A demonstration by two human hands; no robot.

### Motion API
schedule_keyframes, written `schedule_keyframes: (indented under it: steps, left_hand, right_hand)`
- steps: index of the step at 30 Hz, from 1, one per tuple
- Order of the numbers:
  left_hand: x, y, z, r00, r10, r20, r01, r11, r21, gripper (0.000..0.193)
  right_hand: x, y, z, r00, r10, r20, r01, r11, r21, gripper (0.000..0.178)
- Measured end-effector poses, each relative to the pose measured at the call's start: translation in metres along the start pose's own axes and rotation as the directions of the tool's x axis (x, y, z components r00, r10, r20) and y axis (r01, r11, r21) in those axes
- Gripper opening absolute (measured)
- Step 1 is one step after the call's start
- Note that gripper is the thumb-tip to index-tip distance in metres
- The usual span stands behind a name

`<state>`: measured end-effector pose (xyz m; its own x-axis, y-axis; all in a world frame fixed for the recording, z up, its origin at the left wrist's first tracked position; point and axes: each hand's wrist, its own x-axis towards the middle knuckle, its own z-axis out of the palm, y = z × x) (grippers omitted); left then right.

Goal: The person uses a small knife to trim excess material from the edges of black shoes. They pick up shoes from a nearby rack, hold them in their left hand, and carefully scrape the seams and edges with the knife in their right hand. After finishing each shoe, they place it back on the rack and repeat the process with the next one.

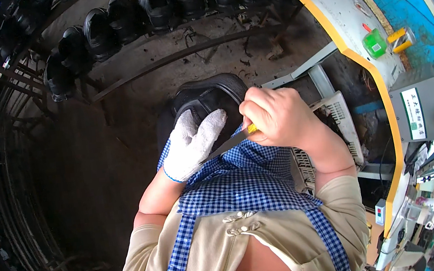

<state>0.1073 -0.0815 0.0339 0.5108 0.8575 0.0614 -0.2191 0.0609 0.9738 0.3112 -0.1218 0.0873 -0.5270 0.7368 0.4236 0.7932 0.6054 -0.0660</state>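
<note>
A black shoe [211, 94] rests over my lap, its thick rounded edge facing away from me. My left hand [191, 145], in a white knit glove with a blue cuff edge, grips the near part of the shoe; some of its fingertips are hidden there. Bare and closed, my right hand [275, 115] holds a knife [229, 144] by its yellow handle at the shoe's right side. The grey blade slants down to the left, and its tip end lies by the gloved palm. Beneath both hands spreads a blue checked apron [245, 186].
Several black shoes [158, 7] stand in a row on a metal rack at the back. At right is a yellow-edged work table [340, 17] with a green container [375, 44] and a grey machine [424, 110]. A white plastic basket [342, 120] sits below it. Metal racks [11, 177] line the left.
</note>
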Motion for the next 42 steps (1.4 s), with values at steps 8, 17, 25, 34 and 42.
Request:
schedule_keyframes:
  steps: [8,17,25,34,42]
  left_hand:
    - [0.004,0.018,-0.014,0.994,-0.112,0.018,0.111,0.925,-0.363,0.038]
    - [0.007,0.02,-0.013,0.993,-0.117,0.024,0.119,0.943,-0.309,0.037]
    - [0.011,0.038,-0.028,0.906,0.218,0.363,-0.387,0.774,0.501,0.013]
    - [-0.004,-0.027,-0.034,0.859,0.254,0.444,-0.508,0.528,0.681,0.055]
    - [-0.003,0.003,-0.016,0.667,0.311,0.677,-0.728,0.079,0.681,0.029]
  right_hand:
    - [-0.044,0.021,0.023,0.975,0.192,0.113,-0.216,0.937,0.275,0.026]
    - [-0.032,0.018,0.028,0.888,0.442,-0.131,-0.316,0.791,0.524,0.042]
    - [-0.013,0.004,0.039,0.975,0.218,-0.028,-0.199,0.929,0.312,0.096]
    - [-0.038,0.009,0.104,0.866,0.474,0.158,-0.159,-0.038,0.986,0.098]
    - [-0.079,0.021,0.166,0.794,0.402,0.456,-0.068,-0.686,0.724,0.082]
